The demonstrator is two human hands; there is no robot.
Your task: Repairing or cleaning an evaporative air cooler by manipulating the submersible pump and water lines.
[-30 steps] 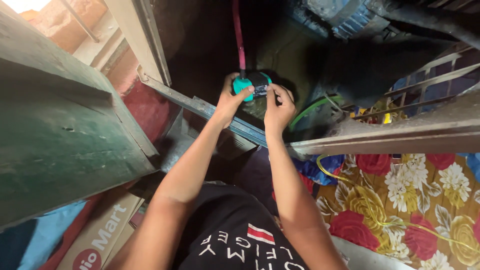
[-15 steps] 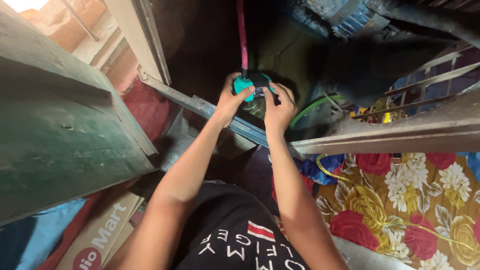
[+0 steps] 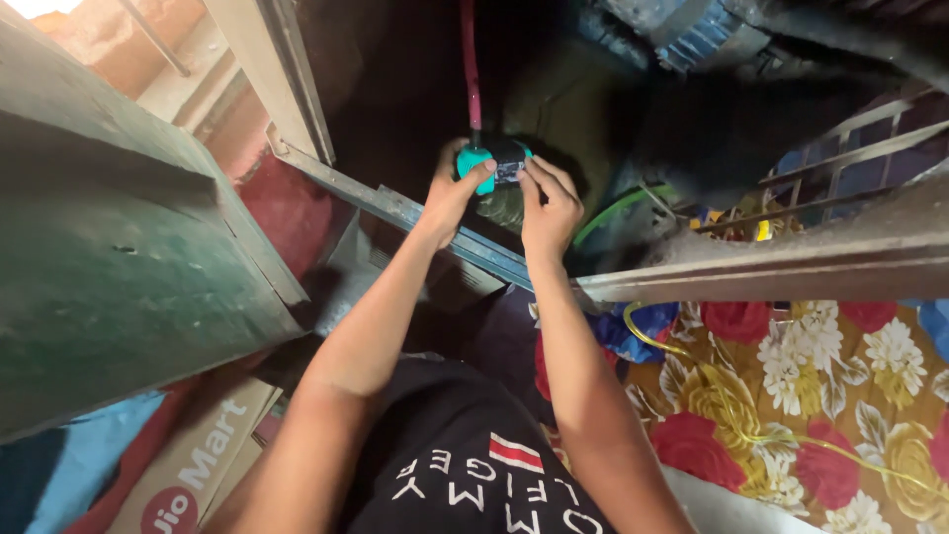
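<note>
Both my arms reach down into a dark gap. My left hand (image 3: pixel 450 193) grips the left side of a small teal and black tool (image 3: pixel 491 163) with a little display on its face. My right hand (image 3: pixel 549 203) pinches the same tool from the right, fingertips on its top edge. A red rod or cable (image 3: pixel 469 69) runs straight up from the tool into the dark. The underside of the tool is hidden by my fingers.
A worn green door panel (image 3: pixel 119 277) fills the left. A metal rail (image 3: pixel 395 208) crosses beneath my wrists. A dusty ledge (image 3: pixel 771 267) lies right, above a flowered cloth (image 3: pixel 791 396) with a yellow cord (image 3: pixel 791 440). A cardboard box (image 3: pixel 193 465) sits lower left.
Both hands stay on the teal tool. The view has shifted slightly and my right fingers have crept a little higher on its top edge.
</note>
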